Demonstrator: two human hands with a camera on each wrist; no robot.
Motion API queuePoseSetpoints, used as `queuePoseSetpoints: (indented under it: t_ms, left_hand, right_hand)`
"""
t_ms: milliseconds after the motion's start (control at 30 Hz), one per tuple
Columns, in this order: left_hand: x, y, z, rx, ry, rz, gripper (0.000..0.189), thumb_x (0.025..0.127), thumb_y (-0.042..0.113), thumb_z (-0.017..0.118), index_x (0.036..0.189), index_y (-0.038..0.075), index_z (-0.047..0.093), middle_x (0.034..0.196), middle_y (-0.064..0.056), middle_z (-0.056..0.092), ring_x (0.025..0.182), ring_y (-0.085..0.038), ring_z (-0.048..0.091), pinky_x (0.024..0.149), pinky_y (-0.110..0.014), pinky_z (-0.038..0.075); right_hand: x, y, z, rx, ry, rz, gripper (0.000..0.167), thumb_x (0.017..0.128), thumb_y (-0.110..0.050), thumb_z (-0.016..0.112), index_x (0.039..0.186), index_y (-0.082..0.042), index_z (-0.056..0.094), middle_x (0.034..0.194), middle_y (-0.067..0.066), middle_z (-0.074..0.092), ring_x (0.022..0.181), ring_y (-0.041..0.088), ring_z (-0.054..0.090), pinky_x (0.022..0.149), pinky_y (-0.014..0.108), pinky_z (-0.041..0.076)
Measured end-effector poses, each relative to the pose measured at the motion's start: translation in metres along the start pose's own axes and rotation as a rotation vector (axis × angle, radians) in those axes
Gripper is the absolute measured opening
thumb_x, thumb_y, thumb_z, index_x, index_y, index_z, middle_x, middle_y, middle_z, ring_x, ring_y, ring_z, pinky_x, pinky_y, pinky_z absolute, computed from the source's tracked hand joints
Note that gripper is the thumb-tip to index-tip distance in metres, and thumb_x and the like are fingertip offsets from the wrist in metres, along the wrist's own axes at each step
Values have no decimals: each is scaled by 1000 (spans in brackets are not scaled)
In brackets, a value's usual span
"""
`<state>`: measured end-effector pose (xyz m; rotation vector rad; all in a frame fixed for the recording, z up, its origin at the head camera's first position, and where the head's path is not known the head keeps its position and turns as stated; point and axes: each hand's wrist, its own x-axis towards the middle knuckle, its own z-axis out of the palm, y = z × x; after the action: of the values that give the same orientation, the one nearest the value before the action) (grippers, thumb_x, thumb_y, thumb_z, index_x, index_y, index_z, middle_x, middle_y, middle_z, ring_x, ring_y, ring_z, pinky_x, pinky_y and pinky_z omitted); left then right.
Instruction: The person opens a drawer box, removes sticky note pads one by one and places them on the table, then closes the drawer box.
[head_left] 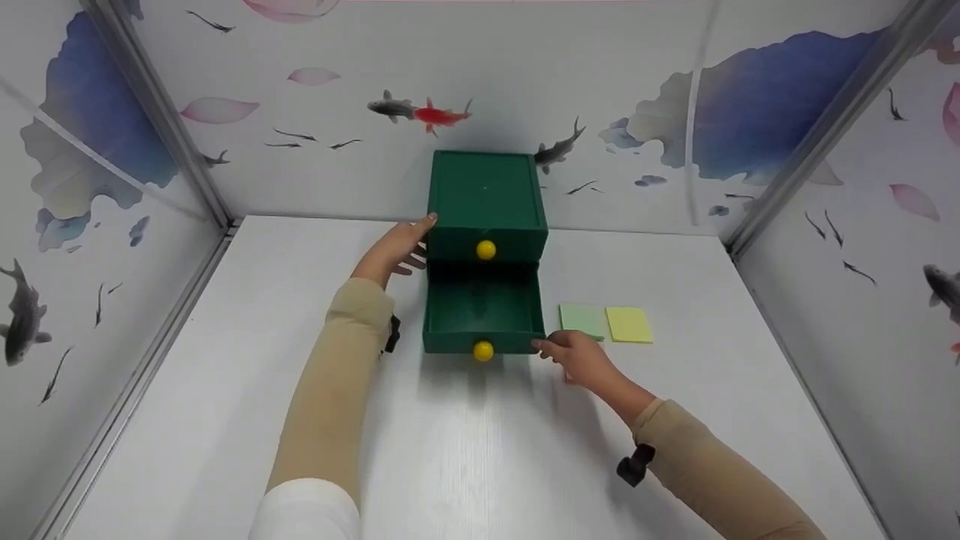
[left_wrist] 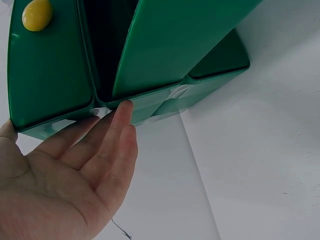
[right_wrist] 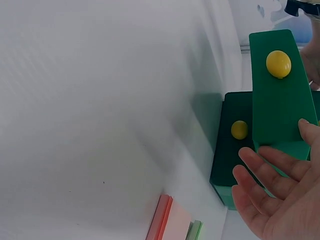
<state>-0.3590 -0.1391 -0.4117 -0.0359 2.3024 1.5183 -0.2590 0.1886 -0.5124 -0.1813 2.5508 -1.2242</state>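
Note:
A green drawer cabinet with round yellow knobs stands against the back wall. One drawer below the top one is pulled out, and its inside shows bare. My left hand rests at the cabinet's left side, thumb at the upper front edge. In the left wrist view its fingers lie nearly straight along the side wall. My right hand pinches the right front corner of the pulled-out drawer. The right wrist view shows that thumb on the drawer front, the other fingers loosely spread beside it.
A light green sticky-note pad and a yellow sticky-note pad lie right of the cabinet on the white table. A pink pad lies near my right hand, mostly hidden under it in the head view. Printed panels enclose the table.

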Motion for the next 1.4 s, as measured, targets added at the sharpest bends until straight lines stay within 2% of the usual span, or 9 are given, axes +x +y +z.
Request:
queuePoseSetpoints:
  t_ms: [133,300,600,800,1100,1400]
  left_hand:
    - [1,-2,0,-2,-1,-1,74,101,60,32,144,1,42,135,-22,50,118,-37,56,100,-51,42]
    - [1,-2,0,-14,-5,8,75,100,61,33,143,0,43,133,-22,51,118,-37,55,100,-50,42]
    - [1,0,1,-10,-6,14,74,100,60,32,141,0,45,133,-22,51,117,-37,56,100,-51,42]
    - [0,0,0,-4,-3,14,73,101,60,32,140,-1,46,132,-22,52,117,-37,56,100,-51,42]
    - [0,-1,0,-10,-4,4,75,101,60,32,143,-1,43,133,-22,51,116,-36,56,99,-50,44]
    - [0,-1,0,-10,-4,2,74,101,60,33,141,-2,45,130,-22,53,116,-36,57,100,-50,42]
  right_hand:
    - [7,-2,1,32,14,-38,44,98,-42,58,102,1,70,102,16,68,101,34,59,87,45,48]
    - [17,-6,2,64,39,-63,43,99,-40,55,102,0,70,101,18,68,103,37,59,91,46,47]
    - [35,-12,-4,65,72,-16,46,100,-43,53,109,1,67,103,17,68,105,37,59,91,45,47]
    - [45,-15,-6,65,94,-7,47,100,-43,52,107,1,68,99,14,69,103,36,60,90,45,48]
    - [57,-19,-6,84,111,37,51,101,-45,51,114,2,65,106,17,68,105,35,59,92,44,46]
    - [71,-20,-5,88,171,29,53,100,-45,50,108,4,67,101,18,68,97,31,60,87,42,48]
